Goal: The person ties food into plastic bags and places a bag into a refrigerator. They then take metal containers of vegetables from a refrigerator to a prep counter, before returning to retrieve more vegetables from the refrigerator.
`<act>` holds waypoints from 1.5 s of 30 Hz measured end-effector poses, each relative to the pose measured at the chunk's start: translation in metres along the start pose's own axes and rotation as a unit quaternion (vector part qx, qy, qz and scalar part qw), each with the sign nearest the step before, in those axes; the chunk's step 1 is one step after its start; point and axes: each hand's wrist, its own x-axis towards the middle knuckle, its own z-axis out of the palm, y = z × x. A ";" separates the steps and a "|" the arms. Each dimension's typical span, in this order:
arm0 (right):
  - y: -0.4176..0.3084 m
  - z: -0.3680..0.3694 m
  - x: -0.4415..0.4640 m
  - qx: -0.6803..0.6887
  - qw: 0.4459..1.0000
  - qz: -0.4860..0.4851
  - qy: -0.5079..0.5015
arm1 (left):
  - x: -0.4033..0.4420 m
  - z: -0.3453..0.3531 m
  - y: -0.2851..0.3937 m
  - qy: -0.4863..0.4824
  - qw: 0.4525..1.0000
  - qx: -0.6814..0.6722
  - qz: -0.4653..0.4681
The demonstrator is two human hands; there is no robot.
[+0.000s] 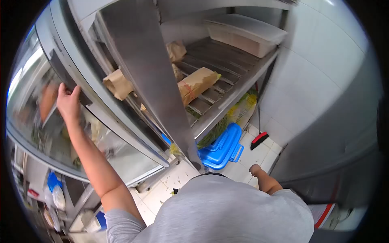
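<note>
My left hand [69, 103] is raised at the left, its fingers closed at the dark handle [65, 71] of a glass-fronted door [121, 156]. Thumb and forefinger show against the handle; the other fingers are partly hidden. Behind the glass, blurred goods are visible. My right hand [254, 170] hangs low beside my body with its fingers curled in, and I see nothing in it. Nearest to it are a blue plastic lid or box [221, 150] on the floor and a broom [259, 139] with a red and black head.
A metal rack [139, 60] stands ahead, its slatted shelf holding brown paper parcels [196, 85] and a lidded plastic tub [243, 34]. Greens in yellow-printed bags [243, 107] sit below. White tiled wall [312, 77] and a large grey surface [336, 137] border the right side.
</note>
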 end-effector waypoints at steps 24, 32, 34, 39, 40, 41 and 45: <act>-0.187 -0.012 0.097 -0.222 0.939 -0.159 -0.209 | -0.264 -0.375 0.059 0.460 0.619 0.630 -0.094; -0.409 0.015 0.093 -0.111 0.968 -0.105 -0.198 | -0.300 -0.533 0.000 0.432 0.662 0.590 -0.166; -0.456 0.024 0.128 -0.085 0.945 -0.244 -0.201 | -0.311 -0.558 -0.017 0.415 0.644 0.620 -0.166; -0.633 0.001 0.133 0.177 0.948 -0.106 -0.243 | -0.325 -0.600 -0.062 0.375 0.615 0.670 -0.180; -0.659 -0.001 0.151 0.211 0.937 -0.103 -0.259 | -0.327 -0.602 -0.070 0.369 0.606 0.681 -0.183; -0.685 -0.001 0.171 0.264 0.925 -0.080 -0.262 | -0.328 -0.599 -0.079 0.362 0.599 0.689 -0.186; -0.779 -0.005 0.271 0.510 0.831 -0.021 -0.219 | -0.331 -0.600 -0.109 0.344 0.562 0.724 -0.203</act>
